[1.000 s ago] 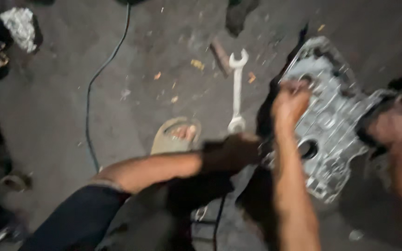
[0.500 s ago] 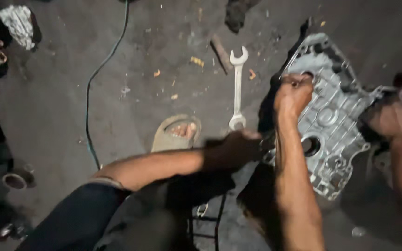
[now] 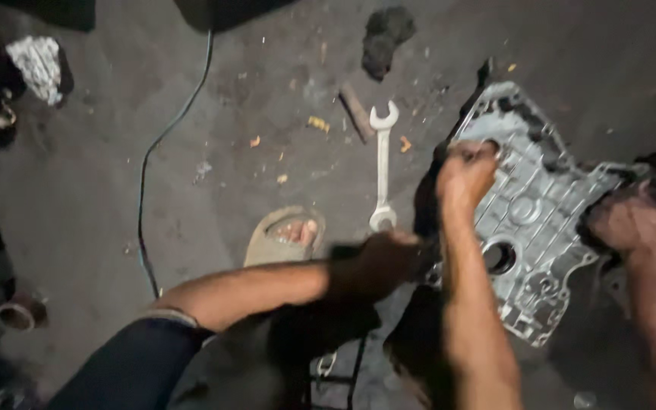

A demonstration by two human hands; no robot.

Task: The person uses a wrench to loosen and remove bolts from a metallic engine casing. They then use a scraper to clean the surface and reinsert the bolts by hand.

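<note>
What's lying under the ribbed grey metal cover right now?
The ribbed grey metal cover rests on a dark, greasy mass, which shows along its left edge. Hands grip its upper left, lower left and right edge; whatever lies beneath its middle is hidden.

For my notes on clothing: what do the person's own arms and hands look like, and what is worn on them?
Both forearms are bare, with no gloves, watch or rings visible on the left hand or right hand. The hands look smeared with dark grime. The picture is blurred, so finer details cannot be told.
</note>
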